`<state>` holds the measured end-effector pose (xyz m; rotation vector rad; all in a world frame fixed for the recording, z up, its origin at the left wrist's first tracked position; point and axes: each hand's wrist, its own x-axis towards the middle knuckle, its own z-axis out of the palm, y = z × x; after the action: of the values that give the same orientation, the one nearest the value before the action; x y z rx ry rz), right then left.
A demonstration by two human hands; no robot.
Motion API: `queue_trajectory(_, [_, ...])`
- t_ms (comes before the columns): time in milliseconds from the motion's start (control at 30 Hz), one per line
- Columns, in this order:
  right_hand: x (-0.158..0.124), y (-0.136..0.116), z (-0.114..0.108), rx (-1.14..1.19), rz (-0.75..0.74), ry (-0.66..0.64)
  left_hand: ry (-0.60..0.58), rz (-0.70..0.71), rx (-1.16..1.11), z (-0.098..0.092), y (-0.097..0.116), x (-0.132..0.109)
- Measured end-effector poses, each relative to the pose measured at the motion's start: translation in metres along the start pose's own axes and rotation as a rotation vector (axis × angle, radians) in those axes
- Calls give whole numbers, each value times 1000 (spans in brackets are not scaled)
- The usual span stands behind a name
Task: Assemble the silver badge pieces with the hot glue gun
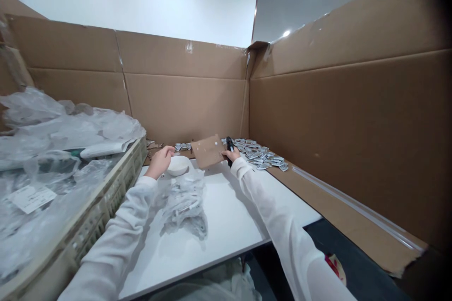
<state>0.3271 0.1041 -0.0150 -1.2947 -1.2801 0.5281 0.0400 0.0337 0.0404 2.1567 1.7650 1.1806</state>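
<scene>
My left hand (160, 160) rests with curled fingers on the rim of a small white round bowl-like part (178, 165) at the far end of the white table (229, 225). My right hand (232, 154) is closed around a black handheld tool (230, 145) that stands upright beside a small brown cardboard piece (209, 150). A pile of clear plastic bags (185, 202) with parts inside lies on the table between my two arms.
A beige plastic crate (106, 197) full of crumpled plastic bags stands at the left. Several small silvery packets (261, 156) are heaped at the far right. Tall cardboard walls (335, 117) enclose the table at the back and right.
</scene>
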Motion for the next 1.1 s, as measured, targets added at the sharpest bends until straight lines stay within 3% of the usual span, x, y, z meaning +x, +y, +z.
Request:
queue_trajectory(100, [3,17,-1,-10,164,-1,-181,29,161,14,-9,6])
queue_trajectory(200, [-6,31,1,-18,252,6,-277,15,322,36,-18,9])
queue_trajectory(300, [-11,39,0,-35,300,54,-290,-34,392,52,-21,11])
queue_trajectory(433, [-13,36,-3,-95,321,181,-270,-67,480,58,-15,15])
queue_trajectory(567, [-23,20,-1,-339,233,294,-250,-113,570,57,-5,14])
queue_trajectory(833, [-43,3,21,-539,-4,190,-162,-95,560,53,0,8])
queue_trajectory(1000, [-43,5,23,-575,-9,155,-59,-63,495,51,-9,12])
queue_trajectory(1100, [-46,1,24,-518,-69,100,-145,-73,497,50,-16,16])
